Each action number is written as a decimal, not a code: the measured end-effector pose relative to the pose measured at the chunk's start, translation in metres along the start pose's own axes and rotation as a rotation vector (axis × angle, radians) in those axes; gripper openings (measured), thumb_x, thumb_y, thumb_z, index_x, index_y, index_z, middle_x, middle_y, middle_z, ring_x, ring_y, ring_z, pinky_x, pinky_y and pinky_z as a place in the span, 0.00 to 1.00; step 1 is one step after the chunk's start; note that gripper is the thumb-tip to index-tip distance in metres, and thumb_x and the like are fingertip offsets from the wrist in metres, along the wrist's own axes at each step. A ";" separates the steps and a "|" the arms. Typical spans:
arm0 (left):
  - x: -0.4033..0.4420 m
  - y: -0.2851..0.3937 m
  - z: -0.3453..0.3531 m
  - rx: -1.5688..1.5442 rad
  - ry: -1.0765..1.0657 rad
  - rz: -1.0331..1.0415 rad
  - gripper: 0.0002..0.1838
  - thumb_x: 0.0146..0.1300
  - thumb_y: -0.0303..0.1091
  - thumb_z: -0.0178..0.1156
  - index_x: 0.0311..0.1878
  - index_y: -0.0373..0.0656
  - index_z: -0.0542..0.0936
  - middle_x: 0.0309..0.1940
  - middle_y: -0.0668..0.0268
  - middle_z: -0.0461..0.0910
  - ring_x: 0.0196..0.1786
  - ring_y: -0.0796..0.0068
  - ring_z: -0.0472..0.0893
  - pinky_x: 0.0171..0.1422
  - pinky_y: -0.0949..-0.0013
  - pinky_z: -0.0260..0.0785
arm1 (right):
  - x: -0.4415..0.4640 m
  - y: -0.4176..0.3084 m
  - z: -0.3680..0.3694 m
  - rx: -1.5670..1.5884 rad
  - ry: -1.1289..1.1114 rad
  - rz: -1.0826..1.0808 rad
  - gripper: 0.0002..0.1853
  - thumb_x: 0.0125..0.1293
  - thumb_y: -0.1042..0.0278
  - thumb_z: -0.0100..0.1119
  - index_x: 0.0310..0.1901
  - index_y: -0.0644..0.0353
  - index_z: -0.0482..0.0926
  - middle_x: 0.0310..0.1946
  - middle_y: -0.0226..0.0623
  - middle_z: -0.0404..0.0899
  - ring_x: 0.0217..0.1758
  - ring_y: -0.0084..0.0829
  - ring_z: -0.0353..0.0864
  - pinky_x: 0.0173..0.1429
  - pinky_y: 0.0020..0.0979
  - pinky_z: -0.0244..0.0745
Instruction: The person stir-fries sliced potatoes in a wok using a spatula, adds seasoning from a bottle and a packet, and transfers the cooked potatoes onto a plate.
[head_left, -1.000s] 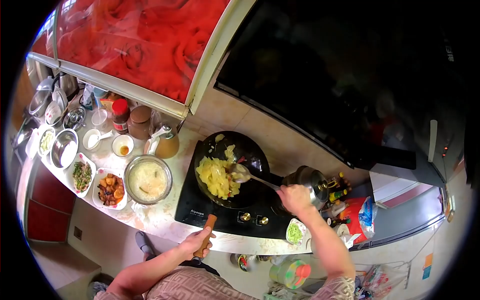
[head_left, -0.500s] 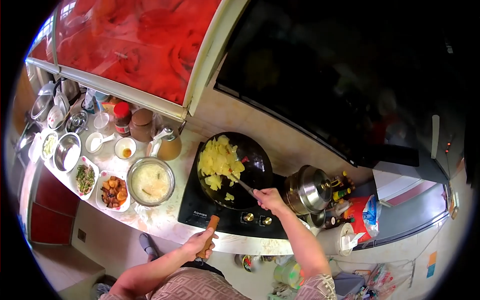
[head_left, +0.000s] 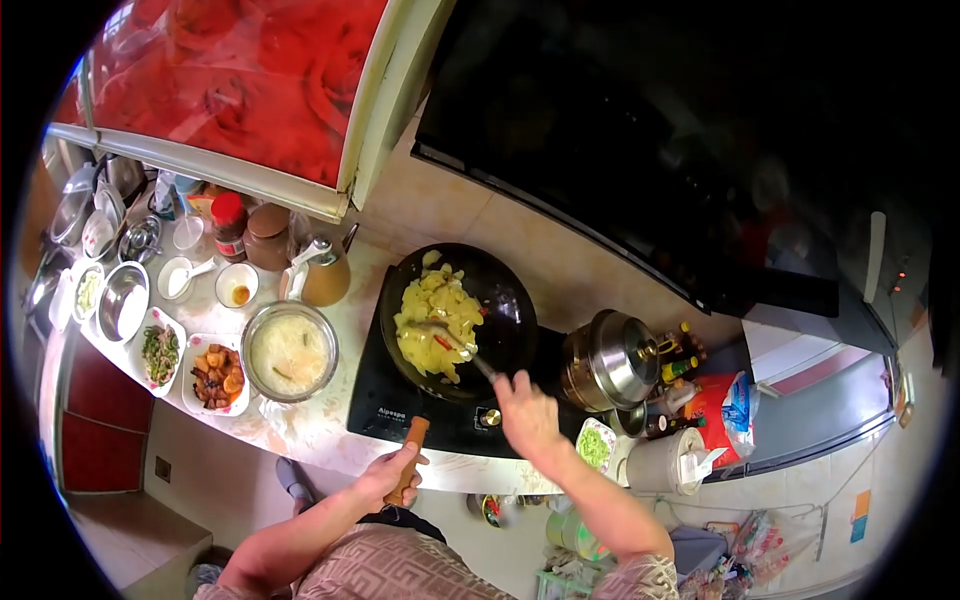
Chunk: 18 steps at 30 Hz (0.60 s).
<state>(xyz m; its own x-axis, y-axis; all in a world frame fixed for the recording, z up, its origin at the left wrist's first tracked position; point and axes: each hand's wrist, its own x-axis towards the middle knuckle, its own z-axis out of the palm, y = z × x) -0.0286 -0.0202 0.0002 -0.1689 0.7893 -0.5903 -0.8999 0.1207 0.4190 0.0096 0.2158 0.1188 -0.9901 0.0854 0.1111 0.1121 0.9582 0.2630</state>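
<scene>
My left hand (head_left: 388, 478) is closed around the brown wooden handle (head_left: 416, 437) of the black wok (head_left: 512, 318), at the front edge of the stove. My right hand (head_left: 528, 416) grips the dark handle of a spatula (head_left: 482, 366). The spatula's head lies among pale yellow slices (head_left: 440, 296), which look like potato, with bits of red pepper. The slices are heaped in the left and middle of the wok, whose right side shows bare black metal.
Left of the black stove (head_left: 378, 410) stand a metal bowl of cloudy liquid (head_left: 290, 350), a dish of braised chunks (head_left: 217, 378) and a dish of chopped greens (head_left: 160, 352). A lidded steel pot (head_left: 610, 360) is at right, near a green-filled dish (head_left: 595, 446). A dark hood (head_left: 600, 240) overhangs behind.
My right hand and the spatula have moved down and slightly left, and the spatula head is further left among the slices. The slices have shifted and spread. The whole view has shifted slightly.
</scene>
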 end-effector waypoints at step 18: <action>-0.004 0.006 0.006 0.062 0.042 -0.028 0.28 0.69 0.59 0.48 0.52 0.40 0.69 0.24 0.66 0.69 0.20 0.76 0.68 0.24 0.70 0.64 | -0.020 0.020 -0.027 0.304 -0.132 0.165 0.17 0.63 0.64 0.56 0.54 0.52 0.78 0.29 0.45 0.77 0.25 0.49 0.79 0.30 0.45 0.76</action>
<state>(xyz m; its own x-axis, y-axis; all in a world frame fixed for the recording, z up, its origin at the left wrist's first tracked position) -0.0311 -0.0184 0.0092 -0.1621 0.7593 -0.6303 -0.8781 0.1805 0.4432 0.0335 0.2259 0.1482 -0.9654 0.2606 -0.0012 0.2604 0.9644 -0.0472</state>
